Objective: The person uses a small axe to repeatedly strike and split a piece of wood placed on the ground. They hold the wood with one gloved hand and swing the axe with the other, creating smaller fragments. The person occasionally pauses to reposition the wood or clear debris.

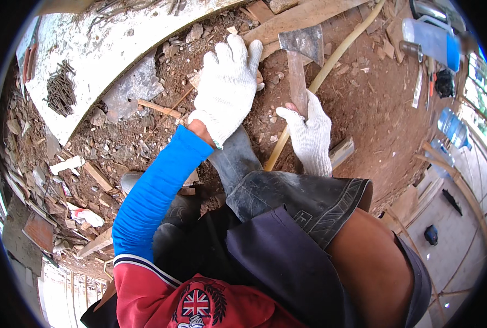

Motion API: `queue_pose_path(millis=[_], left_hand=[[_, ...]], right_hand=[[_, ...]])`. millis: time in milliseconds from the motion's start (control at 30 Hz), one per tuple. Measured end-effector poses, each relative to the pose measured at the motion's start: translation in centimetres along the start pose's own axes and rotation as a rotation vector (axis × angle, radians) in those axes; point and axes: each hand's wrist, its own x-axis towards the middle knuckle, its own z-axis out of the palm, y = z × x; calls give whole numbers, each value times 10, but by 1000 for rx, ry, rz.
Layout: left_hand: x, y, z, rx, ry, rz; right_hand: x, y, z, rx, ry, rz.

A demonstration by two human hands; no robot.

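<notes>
My left hand (225,90), in a white knit glove below a blue arm sleeve, is stretched flat with its fingers apart over the rubble. Small bits of wood show at its edges; what lies under the palm is hidden. To its right, my right hand (313,134), gloved the same way, is wrapped round the wooden handle of a hatchet (296,76). The hatchet's broad, worn metal head points away from me, beside a wooden board (295,22). A long yellowish tube or pole (342,48) runs past the hatchet and behind my right hand.
A pile of nails (61,90) lies on a white-splashed panel (112,38) at the far left. Dark rubber boots (235,156) stand in the broken ground below my hands. At right are a clear plastic jug (427,41), a water bottle (452,128) and a tiled floor (462,229).
</notes>
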Motion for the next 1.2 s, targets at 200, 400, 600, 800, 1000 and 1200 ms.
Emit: queue_pose_path(millis=[200,400,600,800,1000,1200], left_hand=[[0,0,-3,25,-1,-14],[1,3,2,78,15,9],[0,4,-2,93,9,22],[1,9,-8,180,-50,16],[2,5,-2,140,45,-6],[-2,7,-4,115,35,25]], right_hand=[[-3,-4,-4,-136,91,-237],[13,2,1,-450,62,-291],[3,0,1,-261,140,-370],[20,18,6,-505,133,-375],[-3,-5,-1,-172,216,-450],[19,9,2,-305,68,-277]])
